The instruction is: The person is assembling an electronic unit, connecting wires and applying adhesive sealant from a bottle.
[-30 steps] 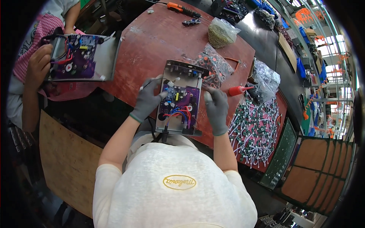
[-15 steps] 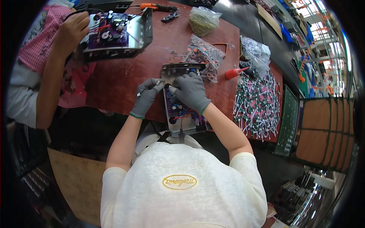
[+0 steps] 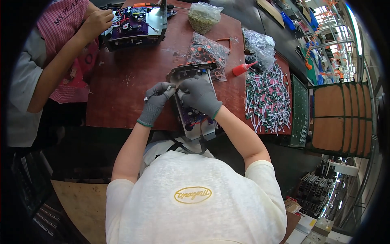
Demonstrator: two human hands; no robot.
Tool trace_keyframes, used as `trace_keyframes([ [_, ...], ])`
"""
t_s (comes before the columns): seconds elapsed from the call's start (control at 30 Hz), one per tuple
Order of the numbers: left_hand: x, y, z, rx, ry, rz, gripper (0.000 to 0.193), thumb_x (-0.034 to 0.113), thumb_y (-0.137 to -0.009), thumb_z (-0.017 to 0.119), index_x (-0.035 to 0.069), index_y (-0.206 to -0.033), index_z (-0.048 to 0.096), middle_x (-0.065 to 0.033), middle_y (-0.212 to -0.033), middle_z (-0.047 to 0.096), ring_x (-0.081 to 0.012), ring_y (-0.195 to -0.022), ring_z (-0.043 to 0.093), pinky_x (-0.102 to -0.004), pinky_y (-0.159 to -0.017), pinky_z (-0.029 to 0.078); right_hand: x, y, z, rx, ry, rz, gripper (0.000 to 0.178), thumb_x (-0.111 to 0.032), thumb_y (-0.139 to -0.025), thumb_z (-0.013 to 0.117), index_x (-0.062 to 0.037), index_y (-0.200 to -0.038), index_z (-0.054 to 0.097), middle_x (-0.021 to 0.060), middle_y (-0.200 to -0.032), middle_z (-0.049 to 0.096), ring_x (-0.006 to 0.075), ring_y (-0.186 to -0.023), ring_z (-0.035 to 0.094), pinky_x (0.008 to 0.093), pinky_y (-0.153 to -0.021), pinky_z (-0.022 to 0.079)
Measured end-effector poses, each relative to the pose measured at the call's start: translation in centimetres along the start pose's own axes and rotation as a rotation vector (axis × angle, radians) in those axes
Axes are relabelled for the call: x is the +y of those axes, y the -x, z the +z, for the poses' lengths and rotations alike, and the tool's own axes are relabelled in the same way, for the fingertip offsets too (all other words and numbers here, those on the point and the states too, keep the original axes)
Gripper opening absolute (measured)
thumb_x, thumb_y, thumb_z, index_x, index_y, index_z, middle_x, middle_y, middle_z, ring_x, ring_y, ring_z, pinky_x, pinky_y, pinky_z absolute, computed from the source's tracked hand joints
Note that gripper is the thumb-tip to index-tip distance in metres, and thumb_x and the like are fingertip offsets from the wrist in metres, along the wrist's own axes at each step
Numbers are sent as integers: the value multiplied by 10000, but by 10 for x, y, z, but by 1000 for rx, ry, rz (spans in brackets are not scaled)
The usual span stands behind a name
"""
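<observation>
An open metal chassis (image 3: 209,128) with a purple circuit board (image 3: 189,118) lies in front of me at the table's near edge, slightly turned. My left hand (image 3: 155,103), in a grey glove, is closed in a pinch at the chassis's left side; small whitish bits show at its fingers, too small to name. My right hand (image 3: 200,96), gloved too, reaches over the board with bent fingers, its thumb and fingertips close to the left hand's. Whatever its fingers grip is hidden. A dark cable (image 3: 202,139) hangs off the near end of the chassis.
At left, a co-worker's hand (image 3: 97,23) touches a similar chassis (image 3: 156,25). Beyond mine lie a bag of orange-and-black rings (image 3: 208,55), a bag of small greenish parts (image 3: 204,18) and a red bottle (image 3: 240,69). Many white-wired boards (image 3: 268,97) cover the right side.
The chassis has turned a little under my hands, its near end swinging right. My hands stay close together at its left edge. The surroundings have shifted in view, and the co-worker's chassis has changed angle.
</observation>
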State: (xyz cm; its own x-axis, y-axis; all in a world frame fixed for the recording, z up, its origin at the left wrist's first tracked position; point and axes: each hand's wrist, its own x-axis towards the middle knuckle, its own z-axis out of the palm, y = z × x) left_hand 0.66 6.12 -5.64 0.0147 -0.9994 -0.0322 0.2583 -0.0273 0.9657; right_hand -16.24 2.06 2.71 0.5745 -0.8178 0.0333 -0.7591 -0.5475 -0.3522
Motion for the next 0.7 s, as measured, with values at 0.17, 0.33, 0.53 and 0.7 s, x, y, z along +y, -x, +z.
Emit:
trace_keyframes([
  [0.17, -1, 0, -2, -27, 14, -52, 154, 32, -876, 631, 21, -1022, 675, -2, -948, 663, -72, -883, 584, -233, -840, 472, 12, -1, -13, 246, -519, 192, 104, -110, -853, 629, -17, -888, 659, 26, -687, 614, 106, -616, 575, 266, -597, 469],
  [0.33, 10, -3, 8, -36, -37, 51, 123, 83, -876, 649, 28, -980, 684, 2, -888, 645, -77, -828, 577, -228, -752, 470, 7, 3, -34, 264, -632, 219, 123, -100, -818, 656, 21, -844, 652, 121, -749, 647, 167, -639, 616, 288, -614, 490],
  [0.53, 18, -11, 21, -102, -312, 243, 151, 105, -855, 663, -4, -959, 681, -65, -823, 586, -134, -772, 574, -260, -696, 458, -1, 0, -26, 131, -1046, 282, 199, -104, -902, 615, 25, -1052, 641, 27, -884, 666, 55, -786, 580, 218, -697, 471],
  [0.7, 9, -11, 22, -39, -237, 158, 140, 113, -845, 665, 20, -947, 692, -68, -805, 574, -141, -737, 557, -270, -677, 447, 5, 9, -32, 98, -1315, 343, 282, -105, -890, 626, 35, -1134, 624, 50, -941, 670, 73, -847, 589, 229, -759, 481],
])
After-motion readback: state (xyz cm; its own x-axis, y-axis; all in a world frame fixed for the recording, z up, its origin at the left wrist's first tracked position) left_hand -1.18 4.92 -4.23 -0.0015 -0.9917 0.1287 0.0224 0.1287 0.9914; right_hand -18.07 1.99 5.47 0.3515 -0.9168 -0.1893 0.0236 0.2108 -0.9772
